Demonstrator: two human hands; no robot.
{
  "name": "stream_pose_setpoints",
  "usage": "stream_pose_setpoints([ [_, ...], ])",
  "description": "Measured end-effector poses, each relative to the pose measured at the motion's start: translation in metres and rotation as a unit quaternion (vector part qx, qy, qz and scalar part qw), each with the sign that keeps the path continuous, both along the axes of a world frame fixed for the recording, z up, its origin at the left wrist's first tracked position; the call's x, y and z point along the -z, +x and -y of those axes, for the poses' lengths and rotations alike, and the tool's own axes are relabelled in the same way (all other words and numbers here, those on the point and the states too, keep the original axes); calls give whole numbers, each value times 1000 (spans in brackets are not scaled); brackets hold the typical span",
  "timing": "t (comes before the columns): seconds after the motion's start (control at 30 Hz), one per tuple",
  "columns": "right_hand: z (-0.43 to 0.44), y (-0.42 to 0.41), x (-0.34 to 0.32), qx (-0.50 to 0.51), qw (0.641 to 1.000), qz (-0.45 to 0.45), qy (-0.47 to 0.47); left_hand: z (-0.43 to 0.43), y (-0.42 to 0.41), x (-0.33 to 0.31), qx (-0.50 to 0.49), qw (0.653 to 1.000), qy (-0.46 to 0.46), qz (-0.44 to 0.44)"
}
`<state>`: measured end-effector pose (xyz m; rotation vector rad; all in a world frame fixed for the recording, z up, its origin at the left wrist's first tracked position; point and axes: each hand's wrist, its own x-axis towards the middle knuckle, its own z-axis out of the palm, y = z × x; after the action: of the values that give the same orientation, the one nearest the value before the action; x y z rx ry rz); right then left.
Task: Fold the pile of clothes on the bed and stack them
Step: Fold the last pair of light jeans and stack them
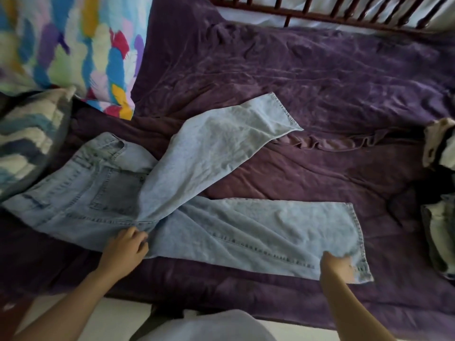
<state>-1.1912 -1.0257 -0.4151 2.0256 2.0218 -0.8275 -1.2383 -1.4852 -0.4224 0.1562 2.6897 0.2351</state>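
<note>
The left hand (125, 247) pinches the jeans (246, 230) at the crotch and the right hand (336, 267) grips the near leg's hem, legs splayed on the bed (320, 82) beyond both hands; flattening seems underway, and next 1 leg likely folds onto the other.

Pale jeans (221, 232) spread on purple bed (344, 82), left hand (125, 247) pinching crotch, right hand (336, 268) gripping hem

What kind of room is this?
Most likely a bedroom: a rumpled purple bed cover, a dark wooden slatted rail at its far edge, a patterned pillow, and jeans spread out for folding.
</note>
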Motion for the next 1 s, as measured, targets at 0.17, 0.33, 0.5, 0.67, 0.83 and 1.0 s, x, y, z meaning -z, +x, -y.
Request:
stream_pose_setpoints([
  [0.17, 51, -54, -3, -177, 978, -73, -78, -1, -19, -16, -78, 997, 12, -22],
  [0.33, 125, -108, -11, -259, 946, -111, -161, 14, -43, -19, -119, 992, 36, -26],
  [0.5, 186, -158, -17, -314, 923, -121, -187, 45, -89, -17, -149, 988, 35, -21],
  [0.67, 222, -213, -7, -268, 934, -130, -197, 77, -166, -19, -161, 985, -58, -17],
  [0.83, 235, -259, 22, -101, 954, -175, -222, 100, -248, -11, -266, 964, 2, 1],
  [1.0, 240, -276, 42, 74, 947, -199, -240, 118, -296, 15, -381, 911, 51, 149],
])
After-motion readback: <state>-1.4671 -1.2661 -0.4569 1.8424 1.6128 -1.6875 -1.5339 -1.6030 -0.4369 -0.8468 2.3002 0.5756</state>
